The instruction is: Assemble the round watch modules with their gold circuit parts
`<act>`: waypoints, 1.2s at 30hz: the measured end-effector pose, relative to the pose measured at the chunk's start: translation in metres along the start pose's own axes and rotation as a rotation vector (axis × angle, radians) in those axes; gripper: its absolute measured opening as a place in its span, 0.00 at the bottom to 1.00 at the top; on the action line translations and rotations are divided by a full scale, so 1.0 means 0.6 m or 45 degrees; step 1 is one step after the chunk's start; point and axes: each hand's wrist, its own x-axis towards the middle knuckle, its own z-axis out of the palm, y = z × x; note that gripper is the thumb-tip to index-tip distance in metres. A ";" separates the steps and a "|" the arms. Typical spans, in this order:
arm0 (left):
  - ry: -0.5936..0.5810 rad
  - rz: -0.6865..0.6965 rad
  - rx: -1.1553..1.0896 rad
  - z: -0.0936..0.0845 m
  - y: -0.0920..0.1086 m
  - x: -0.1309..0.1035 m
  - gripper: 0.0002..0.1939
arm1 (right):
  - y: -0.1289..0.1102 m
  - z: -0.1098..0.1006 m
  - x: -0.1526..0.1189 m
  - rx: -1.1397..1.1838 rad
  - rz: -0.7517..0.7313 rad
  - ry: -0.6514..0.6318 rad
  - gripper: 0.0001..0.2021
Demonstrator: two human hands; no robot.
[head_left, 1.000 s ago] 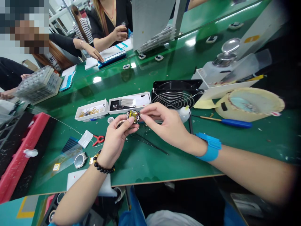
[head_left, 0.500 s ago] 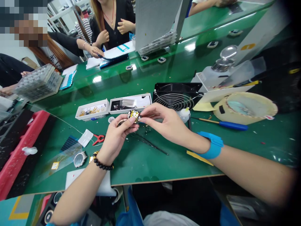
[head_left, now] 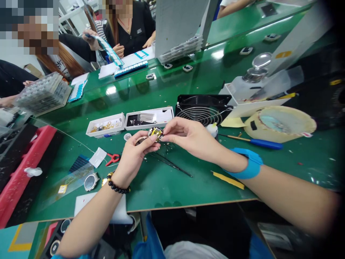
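Note:
My left hand (head_left: 140,151) pinches a round watch module (head_left: 155,133) with yellow and silver parts between thumb and fingers. A second dark, round-edged piece, partly hidden, shows within the same hand. At the module's right edge my right hand (head_left: 185,138) is closed, thumb and forefinger pressed together; whatever may be between the tips is too small to make out. Black tweezers (head_left: 172,163) lie on the green table below the hands. A watch case (head_left: 91,182) rests to the left, near a red clamp (head_left: 112,159).
Behind my hands stand a parts box with yellow rings (head_left: 105,126), another white box (head_left: 150,118) and a black fan (head_left: 203,109). To the right are a blue-handled screwdriver (head_left: 265,144) and a round tub (head_left: 280,126). A red-and-black tray (head_left: 25,176) borders the left; co-workers sit across the table.
My hands and the watch module have shifted very slightly right, with the same grip. Across the table, a co-worker's hand has lifted a blue-and-white strip.

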 end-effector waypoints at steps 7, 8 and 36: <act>0.020 0.013 -0.019 0.000 -0.001 -0.003 0.16 | 0.004 0.001 -0.004 -0.079 -0.057 0.055 0.07; 0.023 0.017 -0.024 0.001 -0.001 -0.003 0.16 | 0.005 0.002 -0.005 -0.090 -0.078 0.067 0.07; 0.086 0.339 0.628 0.001 0.005 -0.018 0.11 | -0.011 0.003 -0.010 -0.281 -0.345 0.214 0.03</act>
